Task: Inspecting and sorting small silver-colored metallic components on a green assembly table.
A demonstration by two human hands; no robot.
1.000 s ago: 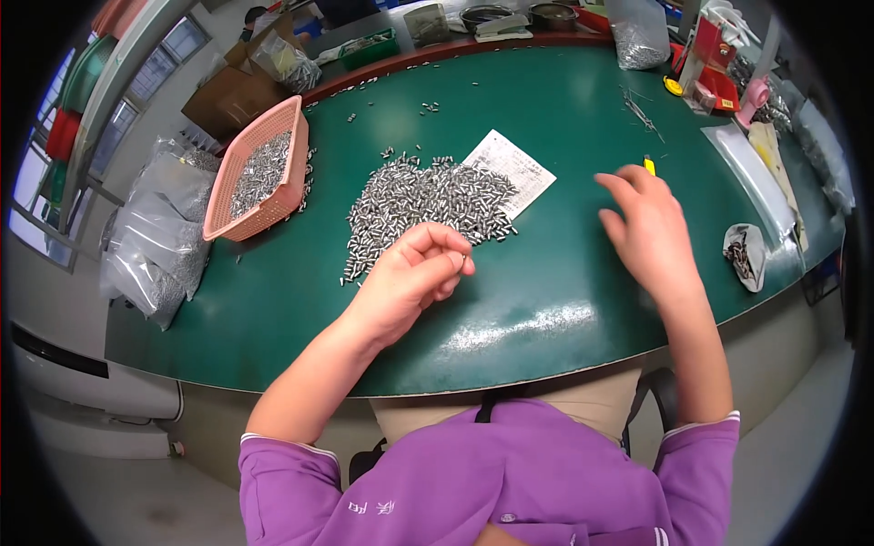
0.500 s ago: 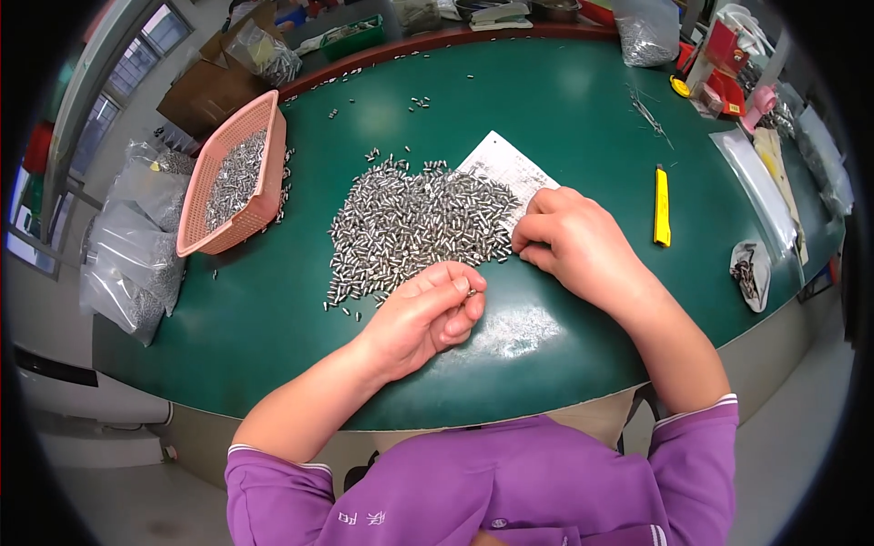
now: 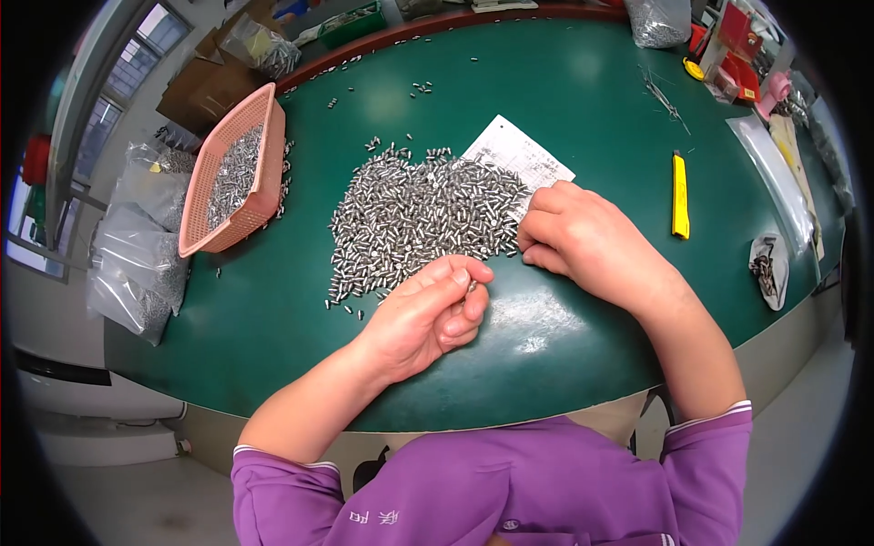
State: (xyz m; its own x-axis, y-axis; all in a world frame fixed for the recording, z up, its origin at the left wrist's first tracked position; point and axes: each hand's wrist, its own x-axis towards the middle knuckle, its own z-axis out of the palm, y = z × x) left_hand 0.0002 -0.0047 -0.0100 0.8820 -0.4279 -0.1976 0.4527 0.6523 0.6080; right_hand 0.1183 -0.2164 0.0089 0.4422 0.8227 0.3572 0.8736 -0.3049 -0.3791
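Note:
A heap of small silver metal pins point(image 3: 419, 209) with rounded ends lies on the green table point(image 3: 583, 364). At the heap's near edge, my left hand point(image 3: 432, 309) is turned palm up with curled fingers, a small metal pin point(image 3: 472, 286) pinched between thumb and forefinger. My right hand point(image 3: 574, 227) rests at the heap's right edge, its fingertips bent together and pointing down at the pins. Whatever those fingertips hold is hidden. Partly under the heap and beside my right hand lies a white printed sheet point(image 3: 514, 150).
A pink plastic basket point(image 3: 259, 205) of similar parts stands at the left, near clear bags point(image 3: 137, 264) of parts. On the right lie a yellow utility knife point(image 3: 680, 196), thin wires point(image 3: 665, 96), clear plastic sleeves point(image 3: 769, 173) and a white pouch point(image 3: 772, 268) holding dark bits.
The view has shifted slightly. Both hands keep nearly the same places and poses, the left still pinching the pin, the right still at the heap's edge.

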